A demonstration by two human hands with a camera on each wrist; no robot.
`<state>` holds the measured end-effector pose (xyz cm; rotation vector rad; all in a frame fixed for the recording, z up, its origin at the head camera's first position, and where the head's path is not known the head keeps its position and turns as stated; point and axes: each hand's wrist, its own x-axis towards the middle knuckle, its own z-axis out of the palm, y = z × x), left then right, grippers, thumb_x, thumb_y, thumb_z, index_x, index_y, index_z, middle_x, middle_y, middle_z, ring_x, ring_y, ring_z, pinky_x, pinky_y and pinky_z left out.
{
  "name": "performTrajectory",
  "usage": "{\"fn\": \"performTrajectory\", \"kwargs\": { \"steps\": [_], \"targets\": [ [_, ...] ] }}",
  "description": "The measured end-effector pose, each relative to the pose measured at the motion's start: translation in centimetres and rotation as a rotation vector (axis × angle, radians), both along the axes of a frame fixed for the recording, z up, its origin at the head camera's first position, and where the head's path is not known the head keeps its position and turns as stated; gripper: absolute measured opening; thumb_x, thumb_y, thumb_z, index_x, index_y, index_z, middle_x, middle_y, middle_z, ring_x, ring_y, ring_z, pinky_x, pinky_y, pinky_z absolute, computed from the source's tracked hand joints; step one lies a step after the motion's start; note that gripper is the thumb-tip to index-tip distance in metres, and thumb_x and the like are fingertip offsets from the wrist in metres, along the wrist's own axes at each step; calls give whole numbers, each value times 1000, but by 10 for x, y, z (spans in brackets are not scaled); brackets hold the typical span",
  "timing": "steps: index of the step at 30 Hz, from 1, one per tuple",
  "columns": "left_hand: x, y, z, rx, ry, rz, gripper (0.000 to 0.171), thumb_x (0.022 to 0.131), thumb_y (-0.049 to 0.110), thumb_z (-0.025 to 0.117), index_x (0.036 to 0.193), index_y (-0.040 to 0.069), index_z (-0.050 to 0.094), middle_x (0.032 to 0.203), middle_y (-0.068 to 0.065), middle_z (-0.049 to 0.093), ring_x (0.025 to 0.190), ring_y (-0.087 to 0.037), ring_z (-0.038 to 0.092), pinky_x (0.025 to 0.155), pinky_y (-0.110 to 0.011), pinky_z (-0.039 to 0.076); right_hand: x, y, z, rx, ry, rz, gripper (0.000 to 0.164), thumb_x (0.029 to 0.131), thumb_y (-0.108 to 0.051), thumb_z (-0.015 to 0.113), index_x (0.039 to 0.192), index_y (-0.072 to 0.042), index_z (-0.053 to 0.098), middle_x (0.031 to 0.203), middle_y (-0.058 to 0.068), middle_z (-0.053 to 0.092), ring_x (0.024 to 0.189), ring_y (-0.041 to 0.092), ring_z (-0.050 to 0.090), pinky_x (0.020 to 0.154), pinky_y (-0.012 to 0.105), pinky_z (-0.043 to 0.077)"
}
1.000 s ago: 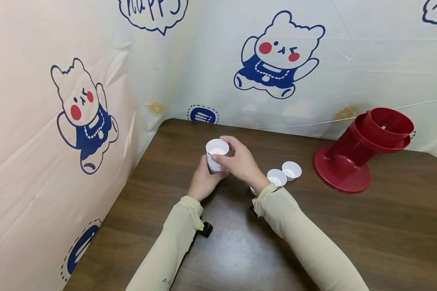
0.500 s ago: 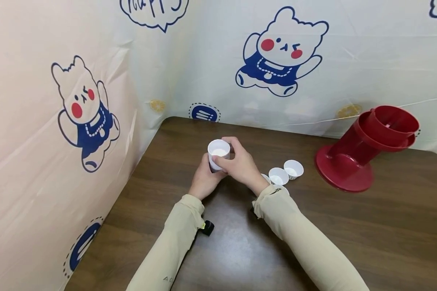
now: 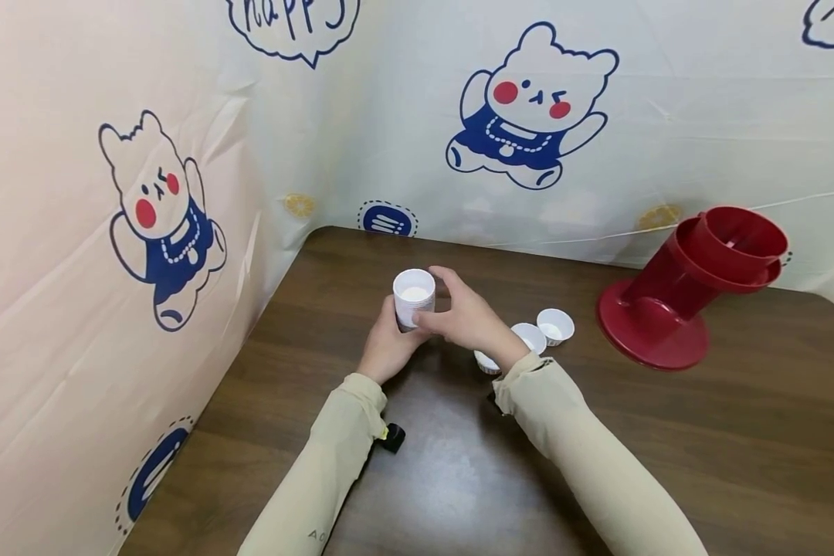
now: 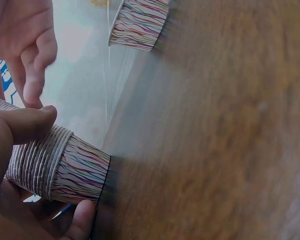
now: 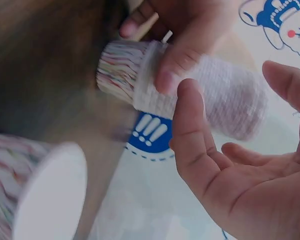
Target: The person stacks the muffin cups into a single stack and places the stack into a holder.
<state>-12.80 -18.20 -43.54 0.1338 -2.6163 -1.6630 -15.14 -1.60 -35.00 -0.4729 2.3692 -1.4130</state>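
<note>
A stack of nested paper cups (image 3: 414, 301), white inside with colourful wavy stripes outside, stands mouth up at the middle of the table. My left hand (image 3: 391, 344) grips it low down, thumb across the ridged rims (image 4: 42, 160) in the left wrist view. My right hand (image 3: 469, 313) is at the stack's right side, its fingers spread and loosely bent. In the right wrist view the right hand's fingertips (image 5: 190, 95) overlap the stack, and nothing is pinched between finger and thumb.
Several single paper cups (image 3: 556, 327) stand to the right, partly hidden behind the right wrist. Further right a red plastic stand (image 3: 667, 301) with a tilted tube rests on its round base. A printed cloth (image 3: 389, 100) hangs behind the wooden table (image 3: 757, 432).
My right thumb and fingers have eased off the upper part of the stack and spread, the hand shifting slightly right. The ridged rims now show. My left hand keeps its grip in place.
</note>
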Motion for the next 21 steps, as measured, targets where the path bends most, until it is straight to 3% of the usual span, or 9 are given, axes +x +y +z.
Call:
{"fn": "performTrajectory", "kwargs": {
  "steps": [5, 11, 21],
  "targets": [
    [1, 1, 2, 12, -16, 12, 75, 83, 31, 81, 143, 10, 40, 132, -13, 57, 118, -32, 55, 103, -49, 41, 4, 18, 13, -23, -28, 11, 76, 94, -28, 72, 157, -20, 31, 148, 19, 46, 102, 33, 67, 73, 41, 57],
    [1, 2, 3, -4, -37, 36, 74, 84, 32, 81, 142, 11, 40, 129, -12, 57, 118, -31, 55, 103, -49, 41, 11, 48, 27, -82, -6, -1, 71, 96, -23, 70, 156, -16, 33, 142, 22, 49, 94, 31, 70, 77, 49, 57],
    [2, 3, 4, -37, -57, 42, 74, 84, 32, 81, 142, 11, 40, 132, -13, 56, 121, -32, 54, 105, -50, 40, 22, 99, 27, -110, -3, -79, 70, 96, -19, 69, 155, -12, 33, 138, 23, 53, 90, 32, 70, 71, 39, 57]
  ]
}}
